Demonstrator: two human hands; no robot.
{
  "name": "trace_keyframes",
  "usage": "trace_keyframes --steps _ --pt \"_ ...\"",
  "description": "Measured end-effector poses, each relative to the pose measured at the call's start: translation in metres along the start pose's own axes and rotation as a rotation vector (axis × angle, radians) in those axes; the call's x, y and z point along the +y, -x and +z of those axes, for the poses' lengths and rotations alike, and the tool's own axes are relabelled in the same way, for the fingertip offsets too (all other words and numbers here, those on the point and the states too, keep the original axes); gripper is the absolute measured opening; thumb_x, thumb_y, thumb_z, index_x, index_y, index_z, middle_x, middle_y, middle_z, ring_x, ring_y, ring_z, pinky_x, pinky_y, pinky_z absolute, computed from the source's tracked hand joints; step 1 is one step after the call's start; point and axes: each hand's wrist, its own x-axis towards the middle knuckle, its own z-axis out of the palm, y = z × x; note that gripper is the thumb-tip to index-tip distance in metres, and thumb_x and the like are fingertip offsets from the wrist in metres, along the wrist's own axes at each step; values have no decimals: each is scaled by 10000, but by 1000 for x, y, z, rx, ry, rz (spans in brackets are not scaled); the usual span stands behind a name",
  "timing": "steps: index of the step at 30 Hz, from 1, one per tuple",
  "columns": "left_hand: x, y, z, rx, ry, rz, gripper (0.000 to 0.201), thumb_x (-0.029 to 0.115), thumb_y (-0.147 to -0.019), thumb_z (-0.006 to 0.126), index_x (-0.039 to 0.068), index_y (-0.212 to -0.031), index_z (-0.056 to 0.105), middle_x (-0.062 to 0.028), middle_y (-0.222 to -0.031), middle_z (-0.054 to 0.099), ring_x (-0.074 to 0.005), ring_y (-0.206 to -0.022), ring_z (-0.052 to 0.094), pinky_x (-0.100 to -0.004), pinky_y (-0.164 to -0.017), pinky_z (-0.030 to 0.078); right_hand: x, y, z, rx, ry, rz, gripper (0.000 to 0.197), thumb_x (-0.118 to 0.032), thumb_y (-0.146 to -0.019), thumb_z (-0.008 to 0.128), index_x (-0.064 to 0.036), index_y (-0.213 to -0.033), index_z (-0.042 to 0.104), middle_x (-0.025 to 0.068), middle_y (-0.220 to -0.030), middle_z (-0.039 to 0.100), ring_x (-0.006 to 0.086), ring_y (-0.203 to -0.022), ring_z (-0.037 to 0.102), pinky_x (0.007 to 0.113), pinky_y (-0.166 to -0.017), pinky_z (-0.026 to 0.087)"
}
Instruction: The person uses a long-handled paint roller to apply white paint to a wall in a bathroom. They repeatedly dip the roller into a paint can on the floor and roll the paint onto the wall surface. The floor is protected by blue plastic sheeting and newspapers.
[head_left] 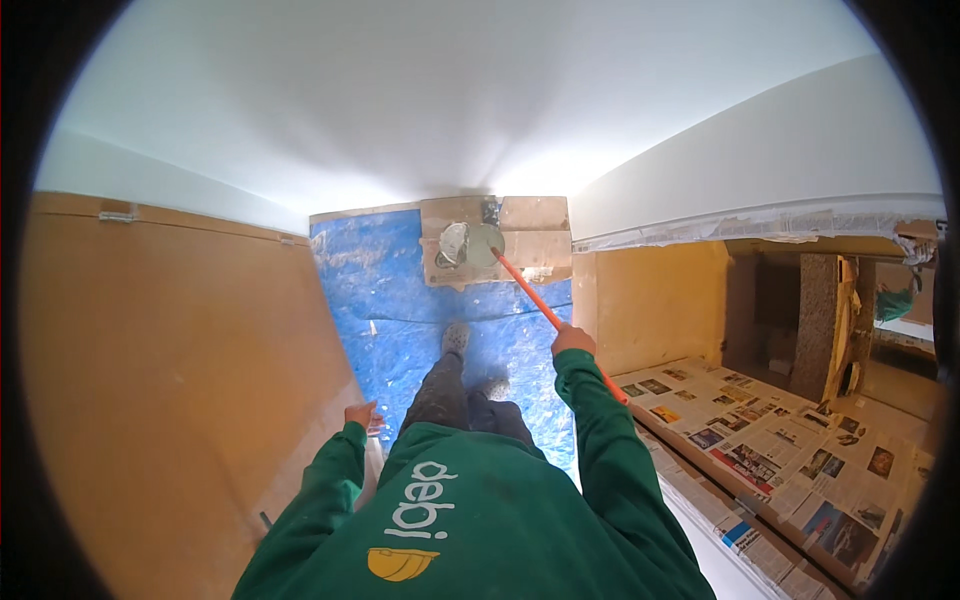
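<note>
My right hand [573, 341] is closed around a long orange pole [532, 286]. The pole slants away to the far left, and its near end sticks out behind my wrist. Its far end meets a round, pale grey-green shape [484, 243], whose exact kind I cannot make out. Directly left of that lies a crumpled whitish thing [453, 242]. Both are over a flattened cardboard sheet [540, 215]. My left hand [362, 414] hangs low beside my body, fingers loosely bent and apart, with nothing plainly held in it.
Stained blue sheeting [375, 260] covers the floor under my feet. A white wall [400, 110] rises ahead. Brown board [170, 350] covers the left side. On the right, newspaper [760, 430] lies over a ledge, beside a brown panel [650, 305] and an opening with stored things.
</note>
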Motion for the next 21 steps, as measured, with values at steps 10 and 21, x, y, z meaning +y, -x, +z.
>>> trace_keyframes --steps 10,21 --pt "23 -5 19 -46 52 59 334 303 -833 595 27 -1010 532 -198 -909 636 -312 -699 646 -456 -614 504 -5 8 -25 -3 37 -33 210 -209 -857 471 -129 -940 647 106 -872 672 278 -831 659 398 -711 527" --pt "13 5 12 -29 20 35 374 299 -830 600 12 -1061 535 -217 -965 626 -332 -761 644 -483 -680 491 -5 14 -33 -16 -17 -34 219 -179 -846 477 -126 -978 643 119 -879 665 299 -846 648 419 -721 518"
